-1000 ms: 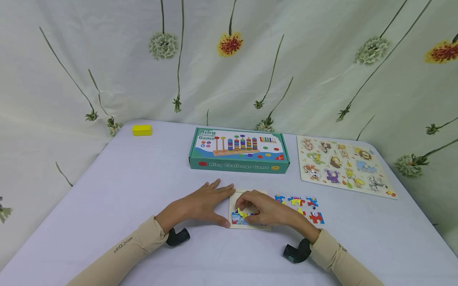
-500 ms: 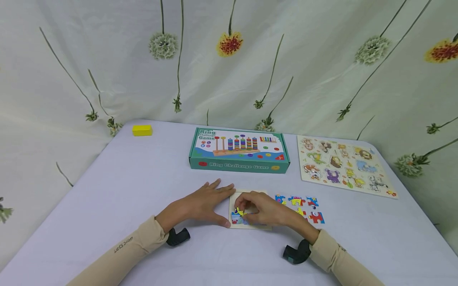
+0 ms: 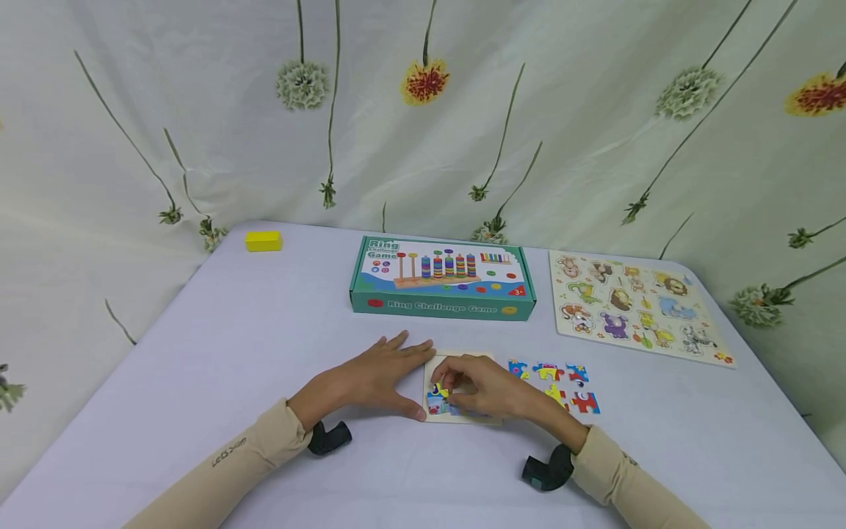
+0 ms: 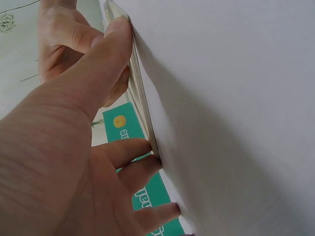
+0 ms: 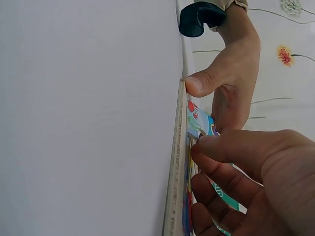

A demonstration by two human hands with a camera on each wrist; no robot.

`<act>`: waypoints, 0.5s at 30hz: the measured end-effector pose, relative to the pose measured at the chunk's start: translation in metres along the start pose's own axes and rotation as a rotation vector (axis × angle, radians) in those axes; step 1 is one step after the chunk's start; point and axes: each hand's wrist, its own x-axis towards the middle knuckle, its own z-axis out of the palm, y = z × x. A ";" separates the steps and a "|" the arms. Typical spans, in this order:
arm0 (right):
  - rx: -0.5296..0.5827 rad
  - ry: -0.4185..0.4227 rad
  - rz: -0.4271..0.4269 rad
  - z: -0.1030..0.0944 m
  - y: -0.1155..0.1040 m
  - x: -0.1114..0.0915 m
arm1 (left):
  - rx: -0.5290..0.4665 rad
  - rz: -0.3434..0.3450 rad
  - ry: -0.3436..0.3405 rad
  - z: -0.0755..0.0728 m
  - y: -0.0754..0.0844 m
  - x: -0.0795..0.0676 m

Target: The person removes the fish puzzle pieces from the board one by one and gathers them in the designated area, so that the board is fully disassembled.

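My left hand [image 3: 386, 376] lies with spread, straight fingers at the left side of a small wooden puzzle board [image 3: 431, 367]. Its thumb and index fingertip touch the board's edge, which the left wrist view shows side-on. Over the board, my right hand [image 3: 485, 386] pinches a jigsaw piece [image 5: 199, 118] between thumb and fingers. The piece is light blue with a red crab and sits at the board's lower left, slightly raised on edge in the right wrist view. More coloured pieces in the board are partly hidden under the right hand.
Several loose jigsaw pieces [image 3: 584, 402] lie right of the board. Behind it stands a green Ring Challenge Game box [image 3: 443, 283]. An animal peg puzzle [image 3: 641, 308] lies at the back right, a yellow block [image 3: 263, 241] at the back left. A flowered cloth [image 3: 423, 147] hangs behind.
The right hand's fingertips have shifted slightly left over the board with the piece. The left hand stays in place at the board's edge.
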 end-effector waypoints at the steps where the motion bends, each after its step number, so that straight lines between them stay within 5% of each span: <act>1: -0.001 0.000 -0.001 0.000 0.000 0.000 | 0.000 -0.001 0.000 0.000 0.000 0.000; 15: -0.010 -0.003 -0.004 -0.001 -0.001 0.000 | 0.007 0.003 -0.002 0.000 -0.001 0.001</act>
